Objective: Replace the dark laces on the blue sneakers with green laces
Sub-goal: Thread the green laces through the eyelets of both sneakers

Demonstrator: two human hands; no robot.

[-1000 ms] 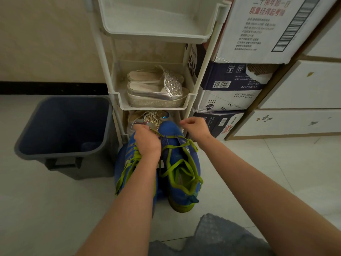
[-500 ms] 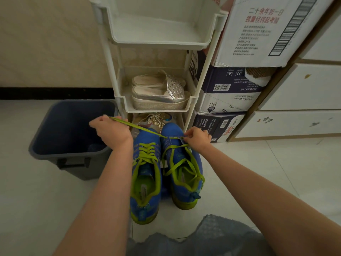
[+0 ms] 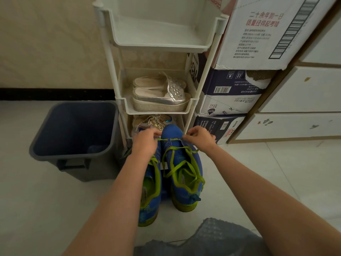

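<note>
Two blue sneakers stand side by side on the floor, toes toward the rack. The right sneaker [image 3: 181, 174] carries a loosely threaded green lace [image 3: 184, 164]. The left sneaker [image 3: 150, 193], also laced in green, is partly hidden under my left forearm. My left hand [image 3: 145, 143] pinches one end of the right sneaker's lace near its toe. My right hand [image 3: 200, 138] pinches the other end, so a short stretch of lace runs taut across the toe between them. No dark laces are visible.
A white plastic shoe rack [image 3: 190, 106] stands just behind the sneakers, holding silver platform slippers [image 3: 160, 97] and glittery shoes below. A dark blue bin [image 3: 73, 130] sits to the left. Stacked cardboard boxes [image 3: 230, 93] and white drawers [image 3: 299, 89] are on the right.
My left hand, which had pulled the lace out leftward over the bin, has come back to the toe of the right sneaker. The right hand stayed near the toe.
</note>
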